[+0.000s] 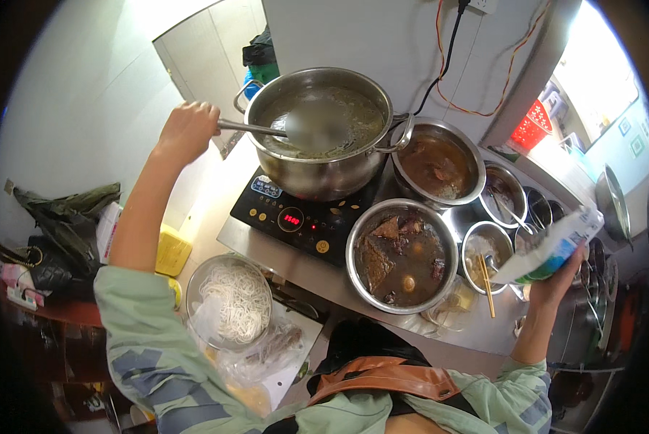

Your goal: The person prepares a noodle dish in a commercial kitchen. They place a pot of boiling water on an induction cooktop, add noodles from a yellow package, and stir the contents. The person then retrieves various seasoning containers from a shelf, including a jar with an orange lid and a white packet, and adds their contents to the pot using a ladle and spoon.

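My left hand (186,133) grips the metal handle of a ladle (254,128), whose far end reaches into a large steel stockpot (324,179). Greenish broth with floating bits (359,119) fills much of the pot; its middle is blurred, so the ladle's bowl is hard to make out. The pot sits on a black induction cooker (281,217) with a lit red display. Over on the right, my right hand (555,279) holds a white, green and blue plastic packet (552,252) tilted above small steel pots. The packet bears printing.
Beside the cooker stand a pot of dark braise with eggs (405,310) and a pot of reddish-brown broth (438,200). Chopsticks (486,282) rest across a small pot (468,260). White noodles (237,304) fill a bowl (191,320) at lower left. A power cable (446,76) runs down the wall.
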A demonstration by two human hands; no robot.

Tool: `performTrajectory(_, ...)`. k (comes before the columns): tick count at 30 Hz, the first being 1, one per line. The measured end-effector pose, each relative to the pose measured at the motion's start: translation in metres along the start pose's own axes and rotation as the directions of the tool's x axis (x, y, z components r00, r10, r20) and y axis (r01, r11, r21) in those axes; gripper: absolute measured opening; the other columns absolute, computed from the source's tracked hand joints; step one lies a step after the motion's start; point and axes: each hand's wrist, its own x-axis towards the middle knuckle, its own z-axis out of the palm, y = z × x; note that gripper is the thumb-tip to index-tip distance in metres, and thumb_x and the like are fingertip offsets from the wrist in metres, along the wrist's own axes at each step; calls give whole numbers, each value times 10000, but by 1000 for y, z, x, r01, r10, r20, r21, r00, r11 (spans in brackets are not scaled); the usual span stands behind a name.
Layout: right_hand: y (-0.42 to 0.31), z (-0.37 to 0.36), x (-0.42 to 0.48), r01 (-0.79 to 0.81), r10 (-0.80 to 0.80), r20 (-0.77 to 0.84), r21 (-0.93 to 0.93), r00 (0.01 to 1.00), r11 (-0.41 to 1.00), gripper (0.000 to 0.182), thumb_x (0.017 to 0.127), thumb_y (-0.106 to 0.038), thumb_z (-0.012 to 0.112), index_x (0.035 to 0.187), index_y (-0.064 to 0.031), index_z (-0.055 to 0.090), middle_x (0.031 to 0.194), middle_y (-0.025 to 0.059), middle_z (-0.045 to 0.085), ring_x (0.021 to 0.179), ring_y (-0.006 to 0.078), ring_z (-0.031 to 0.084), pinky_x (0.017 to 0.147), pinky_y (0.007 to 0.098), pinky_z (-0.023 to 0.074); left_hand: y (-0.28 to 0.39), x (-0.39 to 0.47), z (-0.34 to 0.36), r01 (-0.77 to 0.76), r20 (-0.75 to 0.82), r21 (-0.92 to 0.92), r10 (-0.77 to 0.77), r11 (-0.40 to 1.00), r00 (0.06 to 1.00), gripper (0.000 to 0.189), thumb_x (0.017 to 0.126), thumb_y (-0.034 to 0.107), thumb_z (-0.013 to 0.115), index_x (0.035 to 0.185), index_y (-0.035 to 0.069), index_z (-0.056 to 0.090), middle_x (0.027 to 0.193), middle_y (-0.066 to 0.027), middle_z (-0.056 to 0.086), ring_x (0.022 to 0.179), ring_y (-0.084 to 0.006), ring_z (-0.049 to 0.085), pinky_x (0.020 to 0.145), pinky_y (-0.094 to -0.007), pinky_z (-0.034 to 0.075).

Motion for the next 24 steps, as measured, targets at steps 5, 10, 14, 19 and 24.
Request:
performTrajectory(5, 22, 43, 21, -51, 61, 160, -66, 985, 997, 421, 918, -368, 521, 1146, -13, 515, 1068, 97, 590, 934, 149, 581, 814, 289, 464, 6, -71, -49, 147, 80, -70, -141, 987, 987, 245, 844, 275, 599, 775, 43, 567, 764, -133, 627, 759, -295, 626, 667, -387, 478)
performTrajectory(10, 29, 109, 53, 186, 1, 437, -385, 899, 904, 376, 911, -366, 549, 937, 3, 614, 831, 9, 605, 744, 69, 529, 685, 230, 422, 21, -110, -67, 351, 249, -234, -293, 907, 923, 378, 862, 380, 557, 801, 8, 578, 710, -189, 614, 728, -357, 608, 643, -438, 465)
performTrajectory(14, 45, 168, 72, 365, -47, 551, -484, 833, 796, 466, 901, -409, 550, 825, 41, 645, 736, 35, 625, 701, 89, 554, 664, 253, 448, 38, -131, -76, 506, 377, -500, -349, 703, 858, 443, 859, 417, 557, 759, -13, 591, 638, -189, 581, 640, -343, 586, 593, -424, 431)
performTrajectory(19, 70, 227, 102, 541, 70, 659, -669, 749, 509, 620, 851, -578, 509, 802, 20, 668, 682, 137, 646, 638, 232, 645, 654, 351, 495, 67, -147, -62, 603, 523, -754, -318, 260, 791, 470, 852, 409, 588, 671, -24, 561, 564, -78, 533, 529, -175, 517, 509, -349, 388)
performTrajectory(24, 77, 288, 95, 767, 43, 768, -640, 639, 29, 630, 878, -592, 404, 781, -29, 671, 725, 171, 647, 705, 324, 641, 651, 421, 501, 86, -150, -90, 687, 706, -707, -123, -165, 697, 305, 919, 330, 531, 779, 59, 545, 534, 55, 398, 434, -46, 349, 400, -214, 278)
